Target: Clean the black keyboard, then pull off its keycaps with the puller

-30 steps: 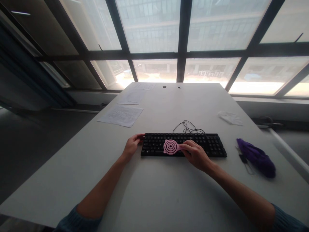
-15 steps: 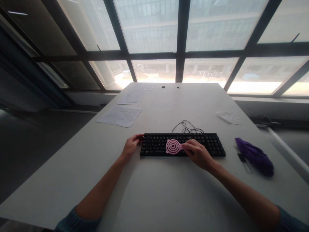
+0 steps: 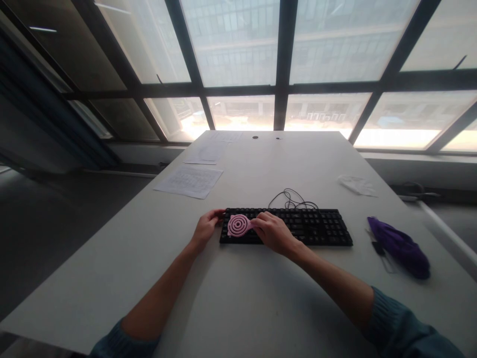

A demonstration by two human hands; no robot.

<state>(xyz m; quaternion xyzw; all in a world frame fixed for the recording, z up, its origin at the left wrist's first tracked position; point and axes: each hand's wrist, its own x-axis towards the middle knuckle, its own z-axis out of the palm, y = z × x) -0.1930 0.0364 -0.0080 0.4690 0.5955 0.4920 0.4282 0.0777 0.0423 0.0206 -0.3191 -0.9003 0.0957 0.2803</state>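
Observation:
A black keyboard point(image 3: 298, 226) lies on the white table. At its far left corner my left hand point(image 3: 204, 229) grips the edge, fingers on the rim. My right hand point(image 3: 274, 231) is closed round the short handle of a pink hairbrush point(image 3: 237, 225) with a round, cat-eared head of concentric open rings. The head lies face down over the keyboard's left keys. Its underside is hidden, so I cannot see any bristles. A thin black cable point(image 3: 288, 198) is looped behind the keyboard.
Purple cloth point(image 3: 400, 248) lies to the right, beside a small black tool with a wire loop point(image 3: 383, 256). Farther back is a crumpled white tissue or wrapper point(image 3: 357, 185). Written paper sheets point(image 3: 189, 181) lie at the left. Large windows stand beyond the table point(image 3: 279, 164).
My right hand has slid left along the keyboard with the pink hairbrush, from the middle keys to the left end. My left hand stays at the corner. The view has shifted slightly.

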